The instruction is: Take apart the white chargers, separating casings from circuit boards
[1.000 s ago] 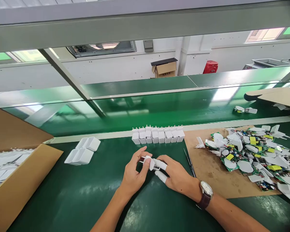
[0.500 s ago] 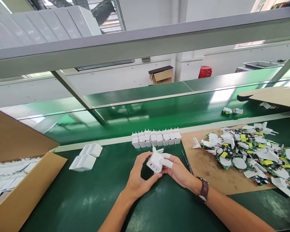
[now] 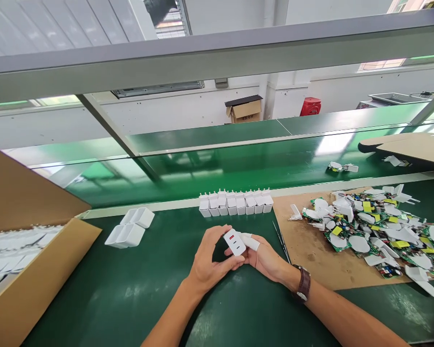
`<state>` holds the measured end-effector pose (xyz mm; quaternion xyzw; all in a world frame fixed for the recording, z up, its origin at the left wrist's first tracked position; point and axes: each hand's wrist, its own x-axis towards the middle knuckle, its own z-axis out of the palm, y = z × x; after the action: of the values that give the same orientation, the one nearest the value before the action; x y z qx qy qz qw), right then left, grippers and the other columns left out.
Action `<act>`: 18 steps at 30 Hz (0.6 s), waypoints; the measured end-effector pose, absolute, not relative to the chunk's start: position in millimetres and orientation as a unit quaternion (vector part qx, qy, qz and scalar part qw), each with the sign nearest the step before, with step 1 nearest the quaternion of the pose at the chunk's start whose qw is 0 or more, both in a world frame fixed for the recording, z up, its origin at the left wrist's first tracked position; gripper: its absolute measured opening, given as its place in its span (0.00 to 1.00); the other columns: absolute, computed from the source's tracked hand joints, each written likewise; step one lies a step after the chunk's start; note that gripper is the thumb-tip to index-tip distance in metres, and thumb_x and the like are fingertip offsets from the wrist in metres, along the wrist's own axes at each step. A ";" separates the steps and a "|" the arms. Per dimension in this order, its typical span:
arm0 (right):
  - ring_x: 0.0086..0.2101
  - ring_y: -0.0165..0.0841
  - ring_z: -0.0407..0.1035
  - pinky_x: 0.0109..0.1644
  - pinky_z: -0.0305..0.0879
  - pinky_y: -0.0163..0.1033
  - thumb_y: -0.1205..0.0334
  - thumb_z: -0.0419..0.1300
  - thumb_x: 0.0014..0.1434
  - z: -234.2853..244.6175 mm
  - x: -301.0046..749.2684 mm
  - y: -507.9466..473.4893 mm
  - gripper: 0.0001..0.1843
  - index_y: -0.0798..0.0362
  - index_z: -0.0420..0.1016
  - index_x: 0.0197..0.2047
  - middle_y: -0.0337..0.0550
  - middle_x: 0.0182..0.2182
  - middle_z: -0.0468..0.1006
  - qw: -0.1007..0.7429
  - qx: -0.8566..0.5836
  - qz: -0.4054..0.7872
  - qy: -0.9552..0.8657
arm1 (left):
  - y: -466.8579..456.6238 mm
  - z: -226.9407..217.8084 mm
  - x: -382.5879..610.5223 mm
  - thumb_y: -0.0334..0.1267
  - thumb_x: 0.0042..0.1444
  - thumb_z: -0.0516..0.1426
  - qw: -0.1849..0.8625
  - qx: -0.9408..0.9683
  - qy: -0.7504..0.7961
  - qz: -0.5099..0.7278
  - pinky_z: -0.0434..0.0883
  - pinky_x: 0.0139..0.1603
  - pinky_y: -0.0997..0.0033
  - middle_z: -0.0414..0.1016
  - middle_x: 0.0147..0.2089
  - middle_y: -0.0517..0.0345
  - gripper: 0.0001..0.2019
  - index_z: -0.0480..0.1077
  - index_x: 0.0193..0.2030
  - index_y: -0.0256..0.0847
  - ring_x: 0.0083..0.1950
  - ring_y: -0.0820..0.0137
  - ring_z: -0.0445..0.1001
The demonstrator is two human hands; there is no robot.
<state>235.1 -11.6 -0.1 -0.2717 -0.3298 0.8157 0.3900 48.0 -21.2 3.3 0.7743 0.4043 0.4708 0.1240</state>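
Between my two hands is a white charger, its port face with one red and two dark slots turned towards me. My left hand grips it from the left, thumb below and fingers behind. From the right, my right hand closes on it, with white covers on some fingers and a watch on the wrist. Behind the hands stands a row of white chargers with their pins up. Dark tweezers lie just right of my right hand.
Several white empty casings sit on the green table at left, beside an open cardboard box of white parts. At right, circuit boards with white plates are heaped on a brown sheet. A metal beam crosses above.
The charger has been tilted so its port face points more squarely at me and its pins are no longer visible. Both hands keep hold of it. The view has shifted slightly.
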 end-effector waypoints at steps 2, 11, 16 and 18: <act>0.34 0.37 0.78 0.43 0.75 0.47 0.42 0.67 0.61 -1.3 236.0 -11.0 0.26 0.57 0.79 0.49 0.50 0.37 0.84 0.386 -0.275 0.813 -0.338 | -20.9 3.6 47.7 0.48 0.59 0.67 0.120 0.779 0.400 0.467 0.78 0.55 0.55 0.77 0.56 0.47 0.32 0.63 0.67 0.48 0.55 0.57 0.77; 0.43 0.41 0.78 0.50 0.76 0.51 0.41 0.64 0.63 -2.9 238.5 -7.7 0.26 0.50 0.78 0.55 0.49 0.46 0.82 0.425 -0.338 0.705 -0.455 | -21.0 7.5 46.4 0.41 0.61 0.66 0.142 0.795 0.401 0.432 0.76 0.60 0.48 0.74 0.61 0.44 0.32 0.60 0.69 0.48 0.61 0.53 0.75; 0.48 0.39 0.76 0.54 0.76 0.47 0.60 0.61 0.67 -4.1 245.6 -10.0 0.16 0.46 0.75 0.57 0.48 0.51 0.79 0.495 -0.394 0.382 -0.674 | -22.8 3.7 45.2 0.47 0.56 0.69 0.234 0.758 0.460 0.399 0.72 0.65 0.44 0.64 0.72 0.41 0.50 0.44 0.77 0.52 0.70 0.49 0.69; 0.50 0.39 0.75 0.54 0.75 0.46 0.67 0.58 0.66 -5.7 249.8 -10.8 0.18 0.47 0.74 0.58 0.51 0.53 0.77 0.483 -0.357 0.263 -0.755 | -23.5 2.5 45.2 0.49 0.55 0.69 0.275 0.747 0.455 0.400 0.68 0.68 0.41 0.59 0.75 0.38 0.57 0.34 0.79 0.51 0.73 0.48 0.65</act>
<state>249.8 -10.8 -5.7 -0.3567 -0.7550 0.2629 0.4834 45.2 -23.5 2.5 0.7465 0.4550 0.3999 0.2752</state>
